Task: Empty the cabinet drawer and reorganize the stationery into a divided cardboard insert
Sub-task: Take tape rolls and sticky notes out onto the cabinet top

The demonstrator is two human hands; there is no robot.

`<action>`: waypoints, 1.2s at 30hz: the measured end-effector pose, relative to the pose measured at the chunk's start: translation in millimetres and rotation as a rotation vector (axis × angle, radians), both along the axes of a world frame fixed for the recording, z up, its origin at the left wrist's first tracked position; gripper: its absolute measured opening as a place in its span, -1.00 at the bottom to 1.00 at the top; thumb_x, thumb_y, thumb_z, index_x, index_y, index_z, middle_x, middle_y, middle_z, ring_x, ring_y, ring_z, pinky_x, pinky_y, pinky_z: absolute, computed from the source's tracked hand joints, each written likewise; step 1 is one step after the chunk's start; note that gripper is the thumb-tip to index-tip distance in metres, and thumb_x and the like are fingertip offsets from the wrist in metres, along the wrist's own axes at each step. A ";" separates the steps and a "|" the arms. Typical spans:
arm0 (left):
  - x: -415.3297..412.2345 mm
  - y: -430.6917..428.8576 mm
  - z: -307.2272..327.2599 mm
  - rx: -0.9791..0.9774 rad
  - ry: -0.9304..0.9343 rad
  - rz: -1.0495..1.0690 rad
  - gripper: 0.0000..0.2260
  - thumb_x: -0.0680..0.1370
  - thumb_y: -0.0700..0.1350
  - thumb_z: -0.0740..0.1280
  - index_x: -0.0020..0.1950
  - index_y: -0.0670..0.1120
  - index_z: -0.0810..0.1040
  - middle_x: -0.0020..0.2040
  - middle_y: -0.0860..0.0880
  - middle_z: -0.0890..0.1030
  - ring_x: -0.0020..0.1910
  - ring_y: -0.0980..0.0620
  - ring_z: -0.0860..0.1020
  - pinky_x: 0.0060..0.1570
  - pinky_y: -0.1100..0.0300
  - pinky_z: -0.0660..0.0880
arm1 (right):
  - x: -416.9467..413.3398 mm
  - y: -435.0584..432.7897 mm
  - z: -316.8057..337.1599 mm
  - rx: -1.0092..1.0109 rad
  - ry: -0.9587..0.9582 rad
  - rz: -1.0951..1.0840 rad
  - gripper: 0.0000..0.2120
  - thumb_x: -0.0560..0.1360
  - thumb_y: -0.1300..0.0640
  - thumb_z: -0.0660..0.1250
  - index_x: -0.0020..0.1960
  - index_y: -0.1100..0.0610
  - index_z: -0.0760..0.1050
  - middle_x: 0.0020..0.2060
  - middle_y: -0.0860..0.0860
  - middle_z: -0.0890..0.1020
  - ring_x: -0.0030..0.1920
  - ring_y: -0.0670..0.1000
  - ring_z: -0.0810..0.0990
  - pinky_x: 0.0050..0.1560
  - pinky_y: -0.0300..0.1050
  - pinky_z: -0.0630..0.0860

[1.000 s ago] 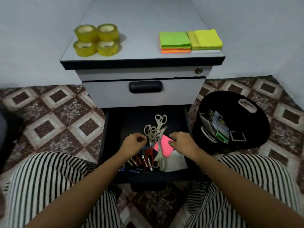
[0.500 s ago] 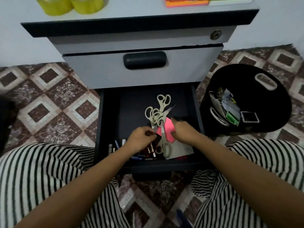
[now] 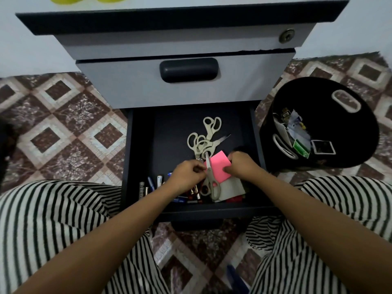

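Observation:
The bottom drawer (image 3: 140, 158) of the grey cabinet (image 3: 191, 43) is pulled out, dark inside. Several cream-handled scissors (image 3: 203, 139) lie in its middle. A pink sticky-note pad (image 3: 220, 166) sits by them, and my right hand (image 3: 241, 164) grips its right edge. Another pair of scissors (image 3: 212, 183) lies across the pad's left side. My left hand (image 3: 188, 175) has its fingers curled, pinching something small next to those scissors; what it holds is hidden. Pens and markers (image 3: 152, 185) lie along the drawer's front.
A black bin (image 3: 347, 128) with white handles and mixed scraps stands right of the drawer. The closed upper drawer with its dark handle (image 3: 188, 70) overhangs the back. My striped trouser legs (image 3: 53, 219) flank the drawer on patterned floor tiles (image 3: 63, 124).
The camera has moved closer and tilted down, so the cabinet top is nearly out of view. Both hands stay in the drawer; the left hand has shifted slightly toward the scissors.

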State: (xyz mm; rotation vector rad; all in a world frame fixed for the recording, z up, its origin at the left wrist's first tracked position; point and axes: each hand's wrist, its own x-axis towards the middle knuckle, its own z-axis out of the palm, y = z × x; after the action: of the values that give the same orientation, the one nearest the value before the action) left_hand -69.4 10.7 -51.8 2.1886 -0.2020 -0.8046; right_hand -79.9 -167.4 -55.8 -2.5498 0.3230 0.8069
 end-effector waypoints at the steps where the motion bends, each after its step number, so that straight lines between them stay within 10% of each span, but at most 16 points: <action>1: -0.8 -0.8 -0.5 0.002 0.000 -0.011 -0.85 0.52 -0.17 0.33 0.06 -0.08 0.61 -0.04 0.03 0.61 -0.33 0.28 0.44 -0.42 0.57 0.31 | -0.3 -0.3 1.9 0.012 0.004 -0.005 -0.77 0.49 0.15 0.35 0.02 0.30 0.46 0.00 0.21 0.56 0.01 0.14 0.54 -0.20 -0.18 0.34; 6: -2.9 -4.8 0.9 0.009 0.012 -0.052 -0.80 0.54 -0.17 0.31 0.15 -0.09 0.58 -0.04 0.04 0.56 -0.27 0.25 0.47 -0.40 0.56 0.35 | -2.5 -0.5 8.3 0.067 0.031 0.019 -0.58 0.50 0.14 0.33 0.25 0.25 0.27 0.07 0.18 0.53 0.03 0.13 0.53 -0.15 -0.14 0.37; 19: 0.3 -3.6 0.4 -0.014 0.080 0.041 -0.87 0.53 -0.08 0.32 0.01 -0.08 0.61 -0.07 -0.02 0.63 -0.06 0.01 0.59 0.00 0.09 0.55 | 15.6 -11.5 41.7 0.266 -0.127 -0.093 -0.74 0.46 0.23 0.38 0.08 0.22 0.37 -0.16 0.05 0.48 -0.10 0.04 0.46 -0.21 -0.13 0.35; 26: 4.8 -2.8 18.1 -0.367 0.686 0.573 -0.53 0.55 0.15 0.24 0.18 -0.25 0.45 0.05 -0.21 0.58 0.00 -0.09 0.59 -0.12 0.10 0.57 | 20.4 -10.4 53.6 0.687 -0.188 -0.657 -0.94 0.52 0.35 0.27 -0.03 0.31 0.40 0.05 0.26 0.57 0.05 0.21 0.58 0.00 0.10 0.53; 36: 9.7 -0.4 23.5 -0.616 0.612 0.606 -0.90 0.58 -0.30 0.22 0.03 -0.14 0.47 -0.03 -0.09 0.62 -0.13 0.00 0.62 -0.21 0.16 0.62 | 10.4 5.0 51.9 0.946 -0.052 -0.839 -0.64 0.55 0.35 0.23 0.33 0.28 0.33 0.19 0.20 0.55 0.16 0.18 0.55 0.08 0.04 0.48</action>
State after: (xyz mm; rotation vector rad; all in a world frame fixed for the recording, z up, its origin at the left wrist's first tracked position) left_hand -59.6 10.4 -28.3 1.2437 0.4471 -0.8645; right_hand -69.5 -162.4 -3.9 -1.3508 0.7156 0.3952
